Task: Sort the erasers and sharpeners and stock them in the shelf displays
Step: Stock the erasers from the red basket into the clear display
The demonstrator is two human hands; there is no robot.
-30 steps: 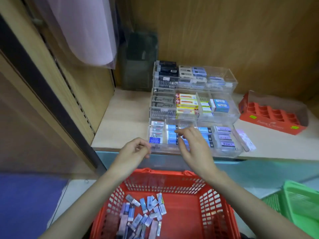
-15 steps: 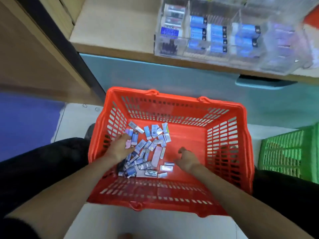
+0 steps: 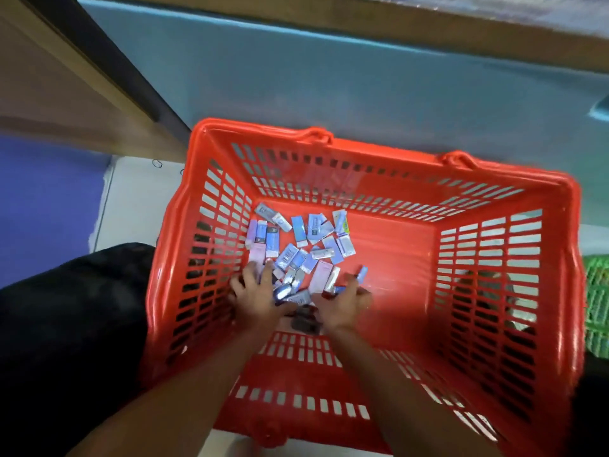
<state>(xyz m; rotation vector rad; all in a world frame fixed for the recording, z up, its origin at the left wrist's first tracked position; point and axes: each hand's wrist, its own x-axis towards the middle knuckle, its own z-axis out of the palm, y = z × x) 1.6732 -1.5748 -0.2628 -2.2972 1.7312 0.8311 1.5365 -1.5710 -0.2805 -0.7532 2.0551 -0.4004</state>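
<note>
Head view: we see small blue, white and pink wrapped erasers (image 3: 306, 245) piled in a red slotted plastic basket (image 3: 395, 192). The left hand (image 3: 255, 298) rests on them, grip open, fingers spread; of the right hand (image 3: 342, 303) beside it we cannot tell the grip.

Even, fairly bright indoor light, with soft shadows inside the red basket (image 3: 379, 153). Motion blur smears its near rim. Beyond it, lines bow with wide-angle distortion.

Shop, red shopping basket (image 3: 395, 189), packaged erasers (image 3: 306, 252)
</note>
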